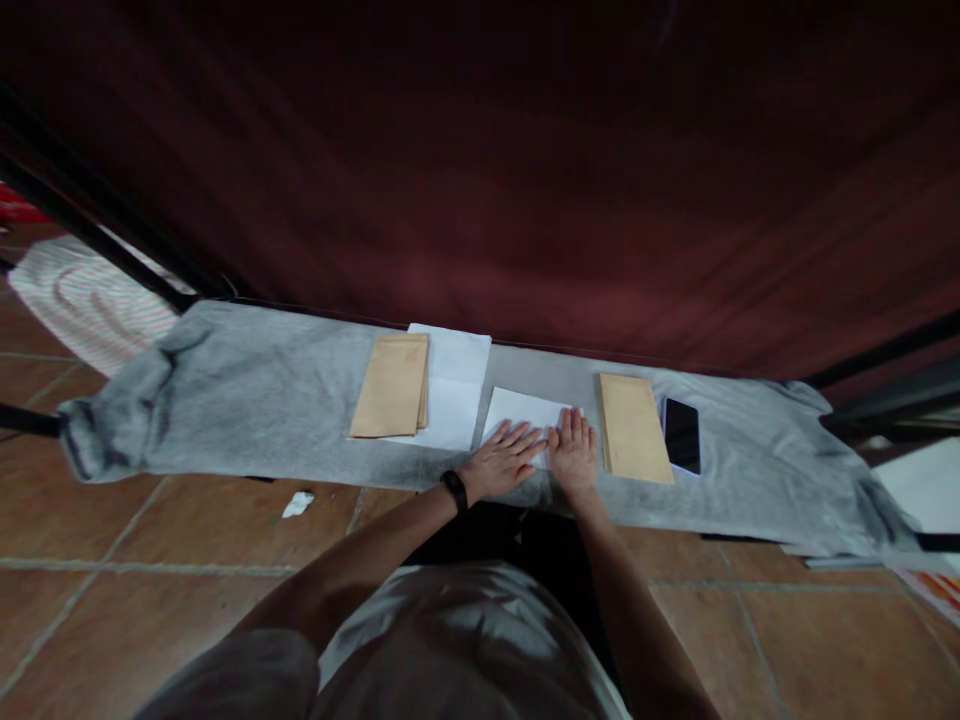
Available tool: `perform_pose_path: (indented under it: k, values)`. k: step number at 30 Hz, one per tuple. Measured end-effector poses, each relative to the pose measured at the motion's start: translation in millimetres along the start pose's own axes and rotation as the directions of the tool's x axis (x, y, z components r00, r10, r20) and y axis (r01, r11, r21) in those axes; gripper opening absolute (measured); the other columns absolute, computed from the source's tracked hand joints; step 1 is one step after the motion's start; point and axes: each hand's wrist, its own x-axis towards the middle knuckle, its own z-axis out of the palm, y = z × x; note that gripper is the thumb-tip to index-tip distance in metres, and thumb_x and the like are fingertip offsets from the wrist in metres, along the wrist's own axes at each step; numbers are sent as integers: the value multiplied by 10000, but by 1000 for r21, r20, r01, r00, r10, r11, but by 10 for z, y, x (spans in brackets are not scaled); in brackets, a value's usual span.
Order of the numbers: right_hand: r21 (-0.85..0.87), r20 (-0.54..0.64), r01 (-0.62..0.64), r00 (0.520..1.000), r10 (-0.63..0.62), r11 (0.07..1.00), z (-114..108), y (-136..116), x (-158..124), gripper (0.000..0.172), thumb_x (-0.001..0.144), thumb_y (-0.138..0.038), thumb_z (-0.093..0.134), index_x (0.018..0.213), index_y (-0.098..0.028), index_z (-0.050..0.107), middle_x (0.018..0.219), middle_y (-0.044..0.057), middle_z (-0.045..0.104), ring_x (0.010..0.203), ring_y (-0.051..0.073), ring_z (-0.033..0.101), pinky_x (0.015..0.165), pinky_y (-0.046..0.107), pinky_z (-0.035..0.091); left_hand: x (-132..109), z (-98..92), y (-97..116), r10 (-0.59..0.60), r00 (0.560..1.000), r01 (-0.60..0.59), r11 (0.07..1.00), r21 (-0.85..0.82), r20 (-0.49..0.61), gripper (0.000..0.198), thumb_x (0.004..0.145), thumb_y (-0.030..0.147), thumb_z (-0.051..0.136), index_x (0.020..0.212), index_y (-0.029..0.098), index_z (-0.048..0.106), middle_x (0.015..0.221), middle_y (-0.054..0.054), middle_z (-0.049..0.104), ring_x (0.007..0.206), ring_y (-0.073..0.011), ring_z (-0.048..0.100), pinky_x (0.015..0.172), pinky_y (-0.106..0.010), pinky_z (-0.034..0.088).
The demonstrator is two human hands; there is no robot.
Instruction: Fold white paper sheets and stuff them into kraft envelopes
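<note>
A folded sheet of white paper [529, 408] lies on the grey cloth in front of me. My left hand [504, 459] rests flat on its left and near part, fingers stretched toward the right. On its right end lies my right hand [574, 455], palm down with the fingers extended. Both hands hide the near edge of the sheet. To the left, larger white paper sheets [457, 385] lie partly beneath a small stack of brown envelopes [390, 388]. Right of my right hand is another stack of brown envelopes [636, 428].
A phone [682, 436] with a dark screen lies beside the right envelopes. The grey cloth [247, 390] covers a long narrow surface. A dark red curtain [480, 200] hangs behind it, between dark metal bars. A crumpled white scrap [298, 504] is on the tiled floor [202, 530].
</note>
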Motion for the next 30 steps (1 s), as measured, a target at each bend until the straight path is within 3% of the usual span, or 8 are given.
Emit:
perform_pose_path:
  k: [7, 11, 14, 22, 30]
  values:
    - [-5, 79, -9, 997, 9, 1000, -96, -46, -37, 585, 1042, -388, 255, 1517, -69, 376, 1580, 209, 356, 1473, 308, 316, 1168, 552, 271, -51, -54, -8, 49, 998, -49, 999, 3, 35, 536, 1004, 482, 439, 1495, 271, 423, 1609, -58, 353, 1498, -241, 284, 1234, -492, 122]
    - [57, 168, 164, 971, -171, 985, -165, -91, -282, 540, 1045, -343, 262, 1543, -151, 345, 1587, 131, 379, 1485, 243, 307, 1187, 500, 281, -52, -35, 6, 49, 998, -50, 999, 21, 35, 521, 1001, 457, 450, 1480, 254, 444, 1607, -65, 353, 1504, -238, 269, 1237, -498, 121]
    - [64, 162, 258, 950, -265, 964, -232, -57, -490, 549, 1043, -378, 333, 1543, -152, 347, 1588, 127, 378, 1477, 248, 326, 1196, 489, 285, -68, -4, 18, 35, 999, -35, 999, 17, 26, 536, 1012, 444, 424, 1503, 231, 406, 1607, -80, 351, 1508, -224, 261, 1242, -484, 116]
    - [65, 132, 257, 955, -264, 964, -471, 222, -732, 611, 1039, -448, 391, 1556, -133, 310, 1582, 148, 377, 1456, 275, 372, 1192, 488, 321, -202, 72, 73, -138, 990, 138, 990, 6, 11, 639, 1017, 470, 400, 1514, 71, 345, 1612, -185, 297, 1521, -264, 214, 1239, -462, 163]
    - [86, 120, 257, 956, -266, 962, -679, 400, -886, 610, 1031, -439, 431, 1557, -154, 313, 1577, 134, 393, 1459, 279, 369, 1193, 502, 334, -325, 113, 122, -251, 966, 253, 967, 20, -58, 686, 997, 479, 441, 1531, 66, 318, 1612, -207, 288, 1519, -301, 211, 1229, -481, 222]
